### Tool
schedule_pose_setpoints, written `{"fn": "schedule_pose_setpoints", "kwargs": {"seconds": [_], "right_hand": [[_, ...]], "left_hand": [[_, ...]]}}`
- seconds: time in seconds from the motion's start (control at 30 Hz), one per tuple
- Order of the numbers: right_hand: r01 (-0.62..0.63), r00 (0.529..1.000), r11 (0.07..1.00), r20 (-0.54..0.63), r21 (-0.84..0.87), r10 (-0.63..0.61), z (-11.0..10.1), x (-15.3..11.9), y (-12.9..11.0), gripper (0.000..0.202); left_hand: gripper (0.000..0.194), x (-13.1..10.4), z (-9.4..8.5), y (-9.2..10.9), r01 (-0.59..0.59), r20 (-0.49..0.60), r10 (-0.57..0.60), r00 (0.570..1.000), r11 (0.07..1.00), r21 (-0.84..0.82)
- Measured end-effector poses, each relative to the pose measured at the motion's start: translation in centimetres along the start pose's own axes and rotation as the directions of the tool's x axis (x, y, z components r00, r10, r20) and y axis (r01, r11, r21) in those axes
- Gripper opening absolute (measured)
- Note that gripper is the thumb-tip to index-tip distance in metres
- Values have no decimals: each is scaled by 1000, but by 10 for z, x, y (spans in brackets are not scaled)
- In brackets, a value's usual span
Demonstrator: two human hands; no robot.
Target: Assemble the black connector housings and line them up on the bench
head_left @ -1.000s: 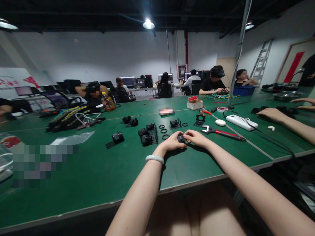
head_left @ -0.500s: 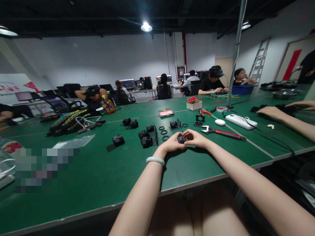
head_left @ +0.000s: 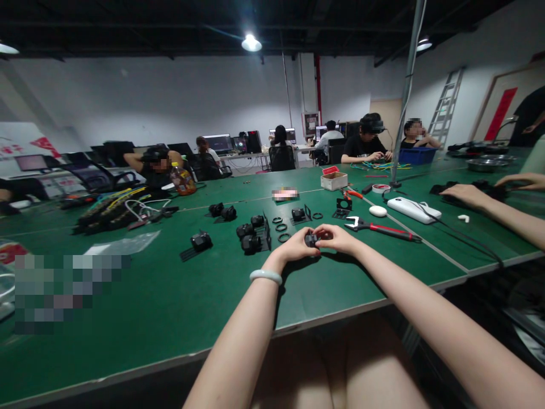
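Above the near part of the green table, my left hand is closed round a small black camera module. The fingertips of my right hand pinch the same module from its right side. Parts of it are hidden by my fingers. Just beyond my hands lie several black rings and another black module on a bracket. To the left stand more black modules with slotted plates, one of them apart from the rest.
An adjustable wrench with red-black handles lies right of my hands, near a white power bank-like block with a cable. Beyond are a small box and a metal pole. A co-worker's hands work at the right.
The whole view has shifted slightly, so things sit a little further left. Both hands stay on the camera module, with the right fingers slightly changed in their hold.
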State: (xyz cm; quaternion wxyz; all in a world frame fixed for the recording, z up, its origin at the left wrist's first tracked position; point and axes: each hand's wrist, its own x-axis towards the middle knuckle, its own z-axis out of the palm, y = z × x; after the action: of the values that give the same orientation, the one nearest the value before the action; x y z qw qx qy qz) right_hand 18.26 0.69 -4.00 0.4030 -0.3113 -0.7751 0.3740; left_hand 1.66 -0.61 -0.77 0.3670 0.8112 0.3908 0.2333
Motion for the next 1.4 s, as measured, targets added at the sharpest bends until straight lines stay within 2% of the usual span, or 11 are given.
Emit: {"fn": "schedule_pose_setpoints", "kwargs": {"seconds": [0.37, 0.77, 1.23, 1.4], "right_hand": [[-31, 999, 999, -9, -28, 31, 1, 0, -4, 35], [-45, 999, 995, -24, -89, 43, 0, 1, -2, 34], [-65, 998, 996, -8, -65, 65, 1, 2, -1, 33], [-72, 997, 997, -11, -36, 72, 2, 1, -3, 34]], "left_hand": [[46, -2, -1, 5, -8, -23, 7, 1000, 1000, -2], [47, 0, -1, -1, -21, -26, 22, 999, 1000, 10], [54, -1, -2, -8, 19, -44, -19, 999, 1000, 11], [53, 1, -2, -12, -12, -47, 13, 999, 1000, 19]]}}
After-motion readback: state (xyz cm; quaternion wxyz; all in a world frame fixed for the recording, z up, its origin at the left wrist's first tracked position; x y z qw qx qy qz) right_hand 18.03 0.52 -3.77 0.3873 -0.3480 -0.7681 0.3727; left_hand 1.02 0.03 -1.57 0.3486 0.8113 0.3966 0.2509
